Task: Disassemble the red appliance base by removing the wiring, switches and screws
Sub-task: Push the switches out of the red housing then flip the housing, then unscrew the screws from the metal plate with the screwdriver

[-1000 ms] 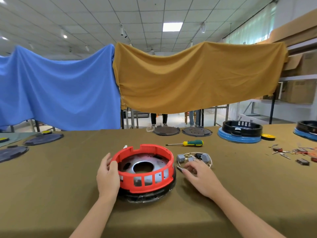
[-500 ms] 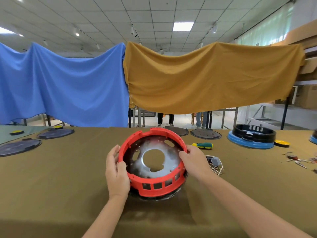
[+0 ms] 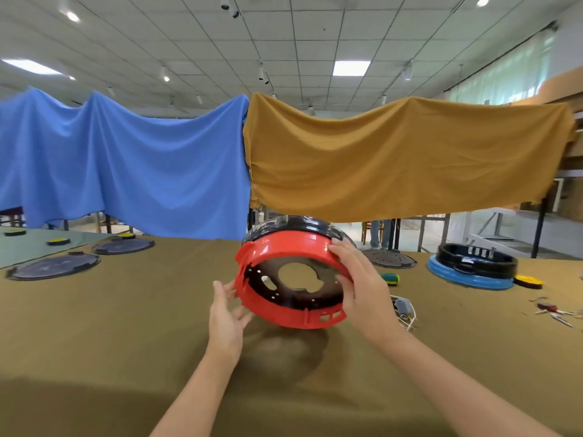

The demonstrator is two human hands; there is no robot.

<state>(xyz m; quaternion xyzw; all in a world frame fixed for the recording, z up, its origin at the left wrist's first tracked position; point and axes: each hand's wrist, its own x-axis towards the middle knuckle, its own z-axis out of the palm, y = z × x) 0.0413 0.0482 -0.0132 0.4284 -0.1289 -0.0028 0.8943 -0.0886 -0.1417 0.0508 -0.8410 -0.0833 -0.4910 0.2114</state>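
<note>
- Fingers [image 3: 339, 247] of right hand [image 3: 362, 285] curled over upper right rim of red appliance base [image 3: 284, 247], gripping it; thumb side hidden behind the rim.
- Fingers [image 3: 225, 290] of left hand [image 3: 227, 316] straight and spread, just touching the left edge of the base, holding nothing.
- Base lifted clear of worktop [image 3: 126, 326], shadow seen below it, roughly in the middle and near the body.
- Tipped on edge: open red side facing toward the camera and slightly down, black bottom ring [image 3: 293, 223] turned away and up.
- Axis through the round centre hole running roughly away from the viewer, ring plane close to upright, leaning a little back.
- Inside: only bare metal plate [image 3: 284, 285] with holes visible; no wires or switches seen there.
- Loose wiring and small grey switches [image 3: 403, 309] lying on the worktop just right of the base, partly hidden by the right wrist.
- Screwdriver [image 3: 389, 278] resting beyond the right hand, mostly covered.
- Judgement: removal of wiring and switches appears done; remaining screws cannot be confirmed, too small to tell.
- Probably an inspection of the base now, perhaps before putting it aside.
</note>
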